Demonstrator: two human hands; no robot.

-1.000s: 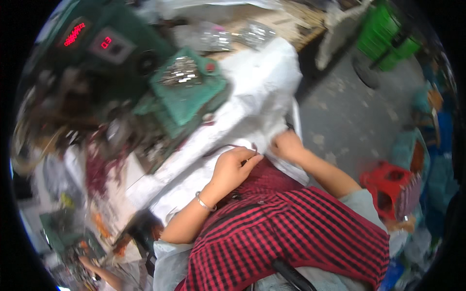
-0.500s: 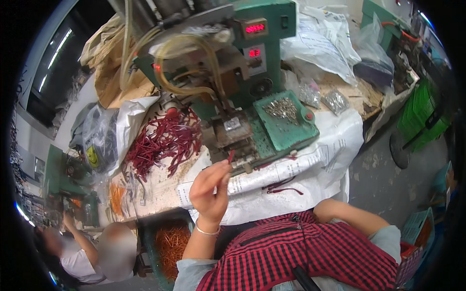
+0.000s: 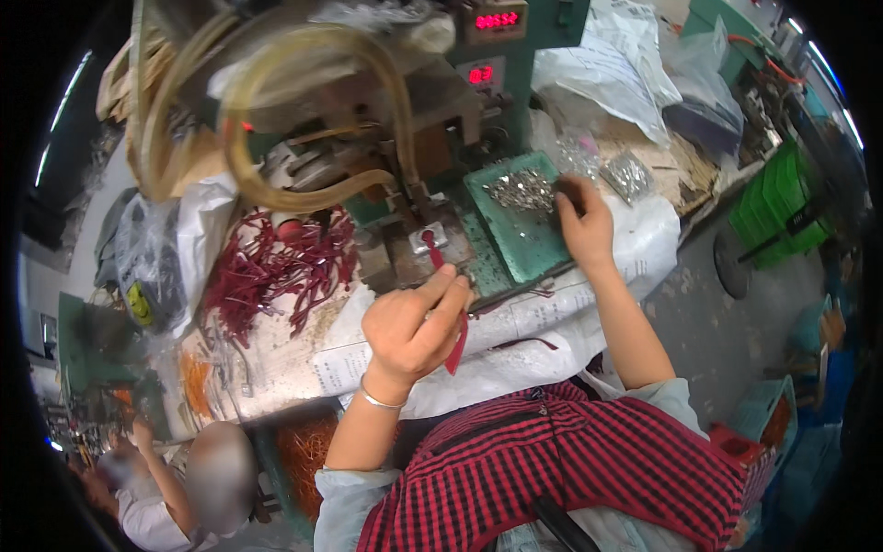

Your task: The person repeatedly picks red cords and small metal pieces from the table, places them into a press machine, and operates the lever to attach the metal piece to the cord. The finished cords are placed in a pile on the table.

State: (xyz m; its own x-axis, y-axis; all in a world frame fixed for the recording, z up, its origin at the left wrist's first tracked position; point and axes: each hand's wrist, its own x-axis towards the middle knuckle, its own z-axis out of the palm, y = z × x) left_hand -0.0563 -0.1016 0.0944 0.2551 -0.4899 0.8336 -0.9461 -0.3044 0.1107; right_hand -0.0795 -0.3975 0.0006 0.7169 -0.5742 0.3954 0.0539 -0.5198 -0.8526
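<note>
Head view, and here's the left hand [image 3: 414, 333] with thumb and fingers pressed together, pinching a narrow red strap [image 3: 436, 257] around its middle! The strap runs long and slim: its upper end points away from the body, just ahead of the fingertips and over the small metal plate [image 3: 440, 235] of the green press [image 3: 559, 64], while its tail hangs below the hand, back toward the wearer. The left hand is clearly the nearer one to that plate.

Over to the right, the right hand [image 3: 586, 225] reaches to the edge of the green tray [image 3: 526, 262], fingers bent beside the shiny metal pieces [image 3: 518, 190]; whether it has one between thumb and finger, I cannot tell. The tray sits just right of the plate, between the two hands.

Now the surface: a pale table [image 3: 276, 379], worn and stained, a heap of red straps [image 3: 262, 293] to the left, a crumpled white sheet [image 3: 644, 244] draped along the near edge. Out in the room, grey floor [image 3: 681, 322], green crates [image 3: 771, 216] to the right, and a co-worker's white sleeve [image 3: 152, 523] at lower left.
</note>
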